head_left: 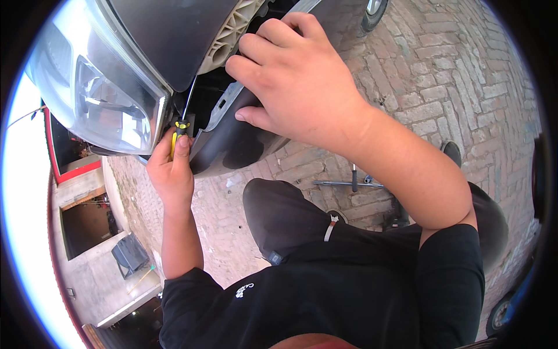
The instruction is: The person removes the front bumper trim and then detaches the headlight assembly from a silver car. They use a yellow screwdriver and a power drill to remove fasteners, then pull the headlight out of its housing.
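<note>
My left hand (174,166) is closed round the yellow and black handle of a screwdriver (182,125). The tool's thin metal shaft points up into the dark gap beside a car headlight (110,99); its tip is hard to make out. My right hand (293,78) grips the upper edge of a dark bumper cover (232,148), fingers curled over it and thumb on the outer face. A gap stands between this cover and the dark body panel (168,35). Along that panel runs a pale ribbed plastic bracket (229,35), partly behind my right hand.
On the brick paving (430,104) near my knees lie another screwdriver (354,177) and a long metal bar tool (331,183). A wheel (375,13) shows at the top. A building (87,215) and a dark bin-like object (130,255) stand at the left.
</note>
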`<control>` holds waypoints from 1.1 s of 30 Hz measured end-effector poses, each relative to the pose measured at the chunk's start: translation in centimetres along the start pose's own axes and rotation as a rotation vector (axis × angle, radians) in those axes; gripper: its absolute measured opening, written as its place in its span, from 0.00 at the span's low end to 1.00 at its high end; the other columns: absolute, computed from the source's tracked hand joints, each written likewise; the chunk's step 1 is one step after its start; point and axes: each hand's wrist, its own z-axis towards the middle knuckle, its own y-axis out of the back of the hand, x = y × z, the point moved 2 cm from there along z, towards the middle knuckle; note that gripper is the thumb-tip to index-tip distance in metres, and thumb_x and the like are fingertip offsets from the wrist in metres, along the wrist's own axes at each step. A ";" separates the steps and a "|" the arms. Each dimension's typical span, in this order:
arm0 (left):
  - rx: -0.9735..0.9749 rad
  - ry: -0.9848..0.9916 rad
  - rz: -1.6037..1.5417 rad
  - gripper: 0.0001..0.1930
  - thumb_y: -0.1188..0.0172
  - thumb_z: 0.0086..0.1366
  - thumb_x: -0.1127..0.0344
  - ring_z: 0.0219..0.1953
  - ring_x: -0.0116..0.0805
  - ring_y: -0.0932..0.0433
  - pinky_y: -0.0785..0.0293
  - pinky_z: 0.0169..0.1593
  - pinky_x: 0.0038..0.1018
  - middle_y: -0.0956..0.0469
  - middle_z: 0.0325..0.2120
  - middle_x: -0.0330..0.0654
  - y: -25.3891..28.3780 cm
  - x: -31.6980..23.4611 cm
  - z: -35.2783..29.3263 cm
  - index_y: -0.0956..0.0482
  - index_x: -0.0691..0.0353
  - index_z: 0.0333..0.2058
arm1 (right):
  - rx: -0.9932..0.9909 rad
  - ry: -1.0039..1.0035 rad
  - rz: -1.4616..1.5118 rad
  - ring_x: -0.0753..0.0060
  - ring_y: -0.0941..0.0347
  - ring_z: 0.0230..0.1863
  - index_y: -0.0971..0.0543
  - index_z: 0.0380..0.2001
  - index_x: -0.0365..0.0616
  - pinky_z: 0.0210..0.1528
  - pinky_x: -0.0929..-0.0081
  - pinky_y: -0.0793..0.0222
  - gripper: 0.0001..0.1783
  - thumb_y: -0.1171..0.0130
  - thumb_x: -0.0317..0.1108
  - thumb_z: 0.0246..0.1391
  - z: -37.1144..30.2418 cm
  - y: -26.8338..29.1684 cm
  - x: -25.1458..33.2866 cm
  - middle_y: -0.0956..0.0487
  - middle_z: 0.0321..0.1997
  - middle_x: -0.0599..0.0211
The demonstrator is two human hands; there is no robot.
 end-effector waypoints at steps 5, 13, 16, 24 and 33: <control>-0.085 -0.116 0.177 0.15 0.38 0.73 0.67 0.36 0.30 0.18 0.22 0.47 0.26 0.16 0.34 0.47 -0.5 -1.2 -0.3 0.19 0.75 0.49 | 0.009 -0.015 0.004 0.68 0.29 0.51 0.19 0.37 0.53 0.62 0.60 0.38 0.24 0.24 0.51 0.38 0.0 0.1 0.1 0.25 0.38 0.75; -0.064 -0.124 0.408 0.16 0.41 0.74 0.59 0.36 0.37 0.18 0.24 0.45 0.30 0.16 0.35 0.48 -0.6 -1.2 -0.4 0.20 0.70 0.47 | -0.020 0.000 -0.002 0.69 0.28 0.51 0.18 0.36 0.52 0.62 0.62 0.38 0.23 0.24 0.51 0.39 -0.2 0.2 0.1 0.24 0.38 0.76; -0.017 -0.094 0.335 0.18 0.42 0.75 0.57 0.37 0.34 0.19 0.25 0.46 0.30 0.16 0.34 0.46 -0.4 -1.1 -0.2 0.20 0.70 0.47 | -0.032 0.004 -0.021 0.72 0.28 0.51 0.16 0.35 0.52 0.63 0.65 0.38 0.21 0.26 0.51 0.41 -0.3 0.4 0.1 0.21 0.38 0.77; 0.083 0.014 0.183 0.19 0.40 0.75 0.62 0.35 0.20 0.29 0.33 0.41 0.19 0.20 0.33 0.35 -0.1 -1.8 0.7 0.20 0.73 0.53 | -0.016 0.018 -0.015 0.73 0.28 0.51 0.16 0.36 0.52 0.64 0.65 0.39 0.22 0.26 0.52 0.42 -0.2 0.3 -0.2 0.20 0.38 0.78; -0.046 -0.149 0.410 0.16 0.37 0.72 0.66 0.35 0.27 0.21 0.26 0.43 0.23 0.15 0.33 0.44 -0.6 -2.9 0.0 0.19 0.74 0.51 | -0.020 0.002 0.038 0.68 0.29 0.51 0.19 0.35 0.51 0.64 0.61 0.38 0.24 0.24 0.51 0.38 -0.2 -0.3 -0.5 0.24 0.39 0.75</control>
